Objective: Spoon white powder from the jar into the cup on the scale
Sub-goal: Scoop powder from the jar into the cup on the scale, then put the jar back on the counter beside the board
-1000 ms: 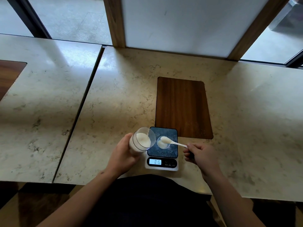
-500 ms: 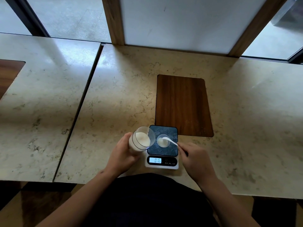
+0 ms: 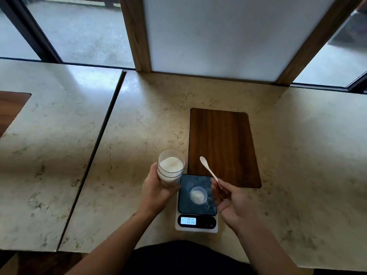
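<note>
Right hand [image 3: 233, 203] is closed loosely around the handle end of a white spoon [image 3: 209, 170], pinching it between the fingertips, with the bowl of the spoon pointing up and away from the hand and showing no clear heap of powder. Just to the left of this hand, partly under its fingers, sits the scale [image 3: 196, 203], its dark weighing plate carrying a small clear cup [image 3: 198, 195] with a mound of white powder [image 3: 196, 195] in it; the lit display [image 3: 188, 221] lies on the near edge of the scale, its digits too blurred to read. On the other side of the scale, the left hand [image 3: 156, 187] is wrapped around the lower part of a clear jar [image 3: 170, 168], held upright or nearly so and raised beside the scale's far left corner, the jar roughly half full of the same white powder. Beyond the right hand, under the spoon's bowl, a dark wooden board [image 3: 224, 143] is set into the pale marbled counter [image 3: 139, 135]. Farther off, a wood-framed white panel [image 3: 218, 34] stands at the back edge, with window glass [image 3: 79, 30] to either side.
</note>
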